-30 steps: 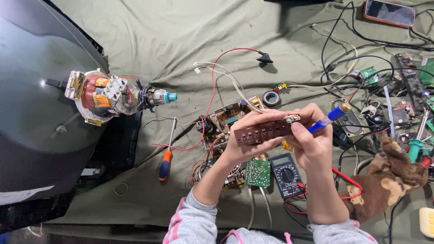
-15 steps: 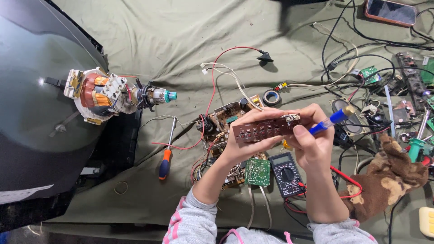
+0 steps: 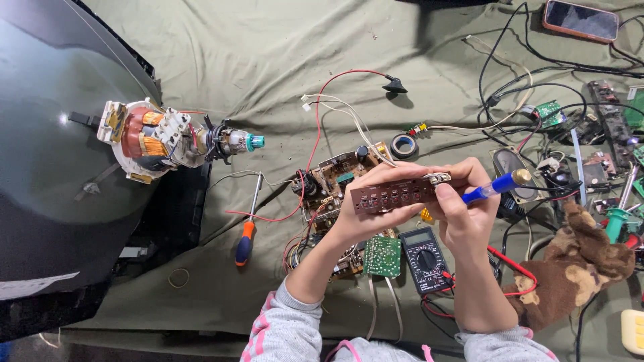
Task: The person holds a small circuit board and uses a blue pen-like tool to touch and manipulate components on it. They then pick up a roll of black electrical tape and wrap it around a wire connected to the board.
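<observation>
A long brown circuit strip [image 3: 401, 194] is held up above a cloth-covered worktop [image 3: 268, 60], roughly level, over a larger brown board [image 3: 335, 181] trailing red and white wires. The left hand [image 3: 372, 201] closes round the strip's near end from below, fingers wrapped over its top edge. The right hand [image 3: 463, 214] pinches the strip's far end and also grips a blue-handled tool [image 3: 496, 186], whose brass-coloured end points away to the right.

The work looks to be mid-way: the strip is free of any housing and the tool is in hand but not visibly applied to it; whether any joint or screw has been worked cannot be told.

Below the hands lie a small green board [image 3: 382, 256] and a black multimeter [image 3: 425, 258] with red leads. An orange-and-blue screwdriver [image 3: 247, 228] rests to the left, near a picture tube [image 3: 60, 167] with its copper-wound yoke [image 3: 144, 137]. A roll of tape [image 3: 403, 145], a phone [image 3: 579, 20], a brown soft toy [image 3: 577, 268] and a tangle of cables and boards crowd the right side. The tool's working tip is hidden, and the strip's parts are too small to make out.
</observation>
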